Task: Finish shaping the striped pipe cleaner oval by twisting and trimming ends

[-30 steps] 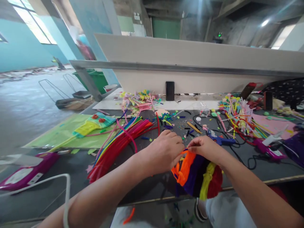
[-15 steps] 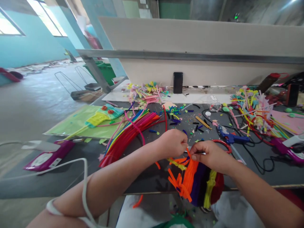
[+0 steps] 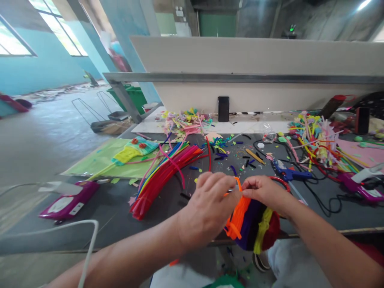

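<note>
As my right hand [image 3: 262, 191] pinches an orange strand [image 3: 238, 183], thumb and forefinger together, my left hand [image 3: 209, 201], fingers curled, stands just beside; whether it grips anything I cannot tell, its fingertips being partly hidden. Item: striped piece [image 3: 251, 220], lower right of centre, beneath my right hand. Bands of red, yellow, black and purple look laid; the orange one I judge unfinished, the pinched strand rising from its top. Item: red ring [image 3: 282, 181], just behind my right hand. Item: blue glue gun [image 3: 292, 173], right of centre, on the grey worktop [image 3: 117, 210]. Item: bundle of mostly red stems [image 3: 168, 178], left of centre. Item: yellow-and-blue piece [image 3: 127, 155], farther left, on a green sheet [image 3: 100, 154]. Item: black phone [image 3: 223, 109], upright, above centre.
</note>
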### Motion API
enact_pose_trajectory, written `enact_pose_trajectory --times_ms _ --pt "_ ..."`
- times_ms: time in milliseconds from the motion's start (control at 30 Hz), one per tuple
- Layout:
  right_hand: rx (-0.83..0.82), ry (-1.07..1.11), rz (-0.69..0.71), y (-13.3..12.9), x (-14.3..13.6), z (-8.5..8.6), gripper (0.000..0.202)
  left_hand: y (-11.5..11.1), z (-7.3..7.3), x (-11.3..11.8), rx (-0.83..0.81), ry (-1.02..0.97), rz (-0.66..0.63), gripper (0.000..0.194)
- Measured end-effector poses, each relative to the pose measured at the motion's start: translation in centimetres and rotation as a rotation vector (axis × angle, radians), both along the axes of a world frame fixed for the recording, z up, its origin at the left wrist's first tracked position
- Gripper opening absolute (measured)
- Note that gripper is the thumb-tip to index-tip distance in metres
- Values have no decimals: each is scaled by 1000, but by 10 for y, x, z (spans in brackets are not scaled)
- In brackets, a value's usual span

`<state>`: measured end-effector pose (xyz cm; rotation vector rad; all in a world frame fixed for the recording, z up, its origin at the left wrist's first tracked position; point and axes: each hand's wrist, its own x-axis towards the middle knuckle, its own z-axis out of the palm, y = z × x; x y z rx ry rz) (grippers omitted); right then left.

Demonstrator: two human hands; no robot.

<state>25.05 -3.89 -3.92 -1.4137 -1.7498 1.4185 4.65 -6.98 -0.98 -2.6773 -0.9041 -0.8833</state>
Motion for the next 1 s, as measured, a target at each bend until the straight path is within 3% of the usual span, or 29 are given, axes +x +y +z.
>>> enact_pose_trajectory --times_ms 167,300,567,733,1000 --pt "-22 105 3 -2 -2 -2 17 -10 -17 9 -118 131 93 21" --pt "-28 87 -1 -4 -6 0 15 -8 -20 13 -240 153 119 20" --pt "70 -32 -5 -2 -9 -5 12 -6 -31 13 -374 22 115 21" --pt "153 -92 0 -3 -11 -8 13 -5 -28 14 -385 1 116 22" --pt "264 -248 -22 -9 -18 0 9 -3 -26 13 -433 127 246 19"
